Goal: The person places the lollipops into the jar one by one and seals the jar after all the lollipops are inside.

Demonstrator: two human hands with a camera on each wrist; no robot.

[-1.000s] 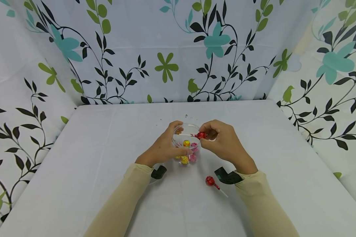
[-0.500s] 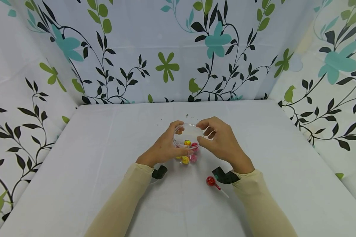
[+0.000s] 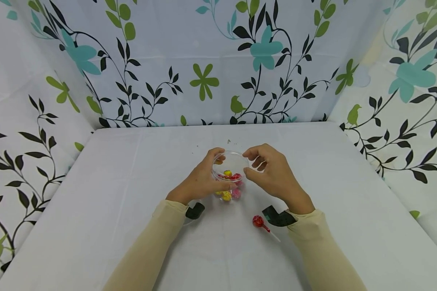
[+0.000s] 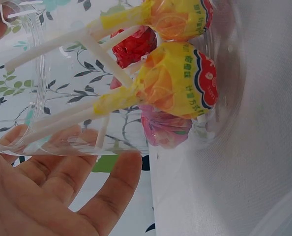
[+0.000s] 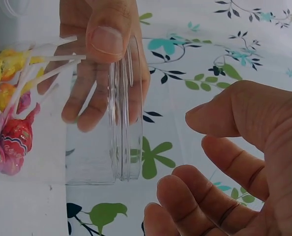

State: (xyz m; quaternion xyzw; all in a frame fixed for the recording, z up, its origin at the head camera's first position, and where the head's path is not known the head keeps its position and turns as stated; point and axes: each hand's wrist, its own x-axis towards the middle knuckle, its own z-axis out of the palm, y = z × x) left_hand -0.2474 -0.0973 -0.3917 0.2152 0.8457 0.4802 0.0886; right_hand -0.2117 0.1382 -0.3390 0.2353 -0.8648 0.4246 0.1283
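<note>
My left hand [image 3: 200, 180] grips a clear plastic jar [image 5: 119, 157] around its side, thumb at the front and fingers behind. Several lollipops in yellow, pink and red wrappers lie inside; a yellow lollipop [image 4: 178, 81] shows close up in the left wrist view, its white stick toward the jar mouth. Just right of the rim, my right hand [image 3: 274, 176] holds nothing, its fingers loosely bent and spread from the thumb. Another red lollipop [image 3: 257, 221] lies on the white table near the right wrist, stick pointing to the lower right.
The white-covered table [image 3: 131, 226] is backed by a leaf-and-flower patterned curtain [image 3: 204, 48] that also runs down both sides. A clear curved edge [image 3: 189, 222] shows partly under the left wrist. Small dark specks lie beyond the jar.
A red lollipop has left my right fingers and dropped into the jar. The right hand has opened and stays beside the rim; the left hand keeps its hold.
</note>
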